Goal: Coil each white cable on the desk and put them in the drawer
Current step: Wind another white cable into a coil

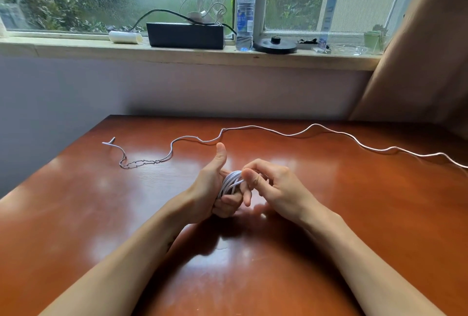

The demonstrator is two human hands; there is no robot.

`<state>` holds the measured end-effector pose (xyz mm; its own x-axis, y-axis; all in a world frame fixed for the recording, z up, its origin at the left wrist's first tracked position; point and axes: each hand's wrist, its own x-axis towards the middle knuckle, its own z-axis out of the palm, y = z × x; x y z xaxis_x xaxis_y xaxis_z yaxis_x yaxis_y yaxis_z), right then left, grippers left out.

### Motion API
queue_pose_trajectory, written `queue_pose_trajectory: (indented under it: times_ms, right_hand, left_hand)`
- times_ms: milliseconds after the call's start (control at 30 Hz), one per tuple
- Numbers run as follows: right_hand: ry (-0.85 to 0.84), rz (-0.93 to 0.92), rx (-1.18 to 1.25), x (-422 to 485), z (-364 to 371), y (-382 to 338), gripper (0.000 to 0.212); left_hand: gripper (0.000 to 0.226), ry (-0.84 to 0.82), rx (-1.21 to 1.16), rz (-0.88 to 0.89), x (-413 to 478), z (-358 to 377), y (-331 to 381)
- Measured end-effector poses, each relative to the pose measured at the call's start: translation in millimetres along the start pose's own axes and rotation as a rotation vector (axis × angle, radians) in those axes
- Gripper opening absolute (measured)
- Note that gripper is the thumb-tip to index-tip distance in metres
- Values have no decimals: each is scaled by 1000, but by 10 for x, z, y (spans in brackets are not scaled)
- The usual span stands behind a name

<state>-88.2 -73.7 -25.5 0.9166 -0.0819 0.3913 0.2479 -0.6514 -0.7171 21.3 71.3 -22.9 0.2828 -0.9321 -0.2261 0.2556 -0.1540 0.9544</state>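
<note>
Gripping a coil of white cable, the left hand has the loops round its curled fingers, with its thumb pointing up. The right hand is just beside it, touching it. Its fingers are curled and its thumb and forefinger pinch a strand at the coil's upper right side. Both hands hover low over the brown table in the head view.

Beyond the hands, a second white cable lies loose on the table. It snakes from far left of the left hand, past both thumbs, to far right of the right hand. Its left stretch looks twisted and darker.

Farther beyond the hands, a windowsill carries a black box and a water bottle.
</note>
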Motion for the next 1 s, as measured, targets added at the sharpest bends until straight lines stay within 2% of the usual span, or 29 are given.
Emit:
queue_pose_trajectory:
  times_ms: [67, 233, 300, 400, 533, 667, 800, 1000]
  right_hand:
    - [44, -15, -40, 15, 12, 57, 27]
    - [232, -63, -152, 42, -5, 214, 51]
    - [245, -64, -138, 39, -14, 229, 54]
    - [202, -49, -104, 41, -17, 240, 50]
    - [161, -55, -34, 48, -39, 256, 29]
    - [135, -53, 11, 50, -64, 261, 23]
    - [132, -42, 5, 51, -62, 283, 27]
    - [262, 24, -64, 68, -103, 329, 23]
  left_hand:
    - [109, 23, -20, 3, 3, 5, 1]
    - [97, 91, -116, 41, 16, 45, 20]
    - [90, 136, -152, 58, 25, 31, 26]
    - [72, 178, -195, 89, 30, 9, 16]
    - [41, 201, -242, 142, 45, 32, 2]
    - [20, 225, -268, 176, 51, 30, -1]
    - [19, 215, -301, 230, 38, -3, -25]
    - [37, 192, -100, 320, 37, 29, -18]
